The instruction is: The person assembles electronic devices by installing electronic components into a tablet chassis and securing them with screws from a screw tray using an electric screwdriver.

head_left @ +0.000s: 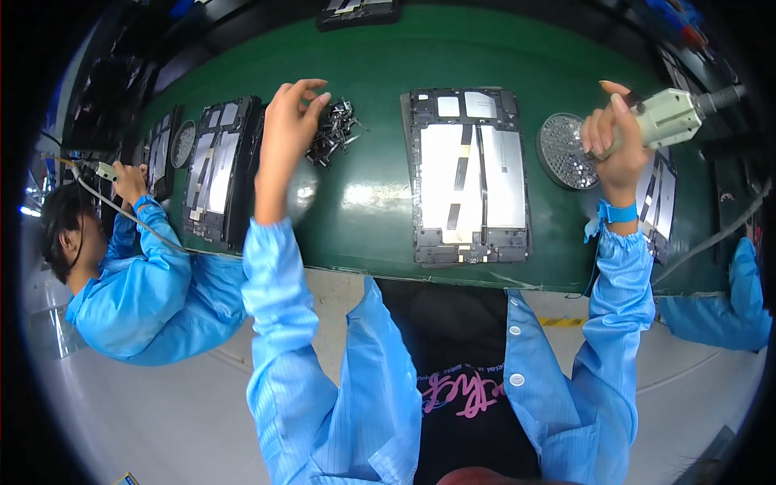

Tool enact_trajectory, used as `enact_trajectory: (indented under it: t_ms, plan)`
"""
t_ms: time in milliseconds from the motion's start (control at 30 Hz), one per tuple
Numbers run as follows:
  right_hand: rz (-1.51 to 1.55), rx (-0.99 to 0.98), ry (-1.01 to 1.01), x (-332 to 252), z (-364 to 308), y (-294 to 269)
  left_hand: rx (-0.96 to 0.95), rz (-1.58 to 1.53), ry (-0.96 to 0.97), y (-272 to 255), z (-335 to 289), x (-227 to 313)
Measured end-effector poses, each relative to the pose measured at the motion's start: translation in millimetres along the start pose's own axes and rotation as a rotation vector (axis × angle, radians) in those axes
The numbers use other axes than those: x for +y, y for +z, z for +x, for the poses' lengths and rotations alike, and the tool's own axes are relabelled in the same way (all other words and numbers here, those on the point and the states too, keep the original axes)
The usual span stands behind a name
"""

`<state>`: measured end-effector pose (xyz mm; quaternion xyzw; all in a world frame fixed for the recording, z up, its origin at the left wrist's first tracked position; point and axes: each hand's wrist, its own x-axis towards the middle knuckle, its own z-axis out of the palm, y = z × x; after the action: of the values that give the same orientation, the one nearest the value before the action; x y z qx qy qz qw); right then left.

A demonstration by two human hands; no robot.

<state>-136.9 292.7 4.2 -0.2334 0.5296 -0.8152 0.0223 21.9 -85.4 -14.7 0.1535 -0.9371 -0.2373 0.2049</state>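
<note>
My right hand wraps round a pale electric screwdriver, tilted over a round dish of small screws. My left hand hovers beside a loose pile of small black and silver parts. Its thumb and forefinger are a little apart, and I see nothing between them. Between my hands an opened tablet lies flat on the green table, its silver battery panels and dark ribbon cables exposed. Neither hand touches it.
At the left, more opened tablets stand near a second round dish. A co-worker in blue works there. Another opened tablet lies beyond my right wrist, near a blue sleeve. One more device is at the far edge.
</note>
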Motion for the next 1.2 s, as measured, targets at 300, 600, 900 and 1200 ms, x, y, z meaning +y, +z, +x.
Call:
enact_trajectory:
  t_ms: [300,600,900,1200]
  plan:
    - [-0.043,0.03,-0.003,-0.3,-0.9,-3.0,-0.336,-0.114,0.083,8.5,16.1,-34.5]
    - [-0.003,-0.011,0.004,1.5,0.8,-2.9,-0.101,-0.341,-0.19,-29.4,2.0,-9.6]
    - [-0.006,-0.016,-0.014,-0.1,1.2,-2.2,-0.046,-0.031,0.014,-22.1,4.5,22.9]
    - [-0.013,-0.025,-0.011,-1.2,-1.1,-1.1,-0.32,-0.771,-0.284,46.7,29.1,50.8]
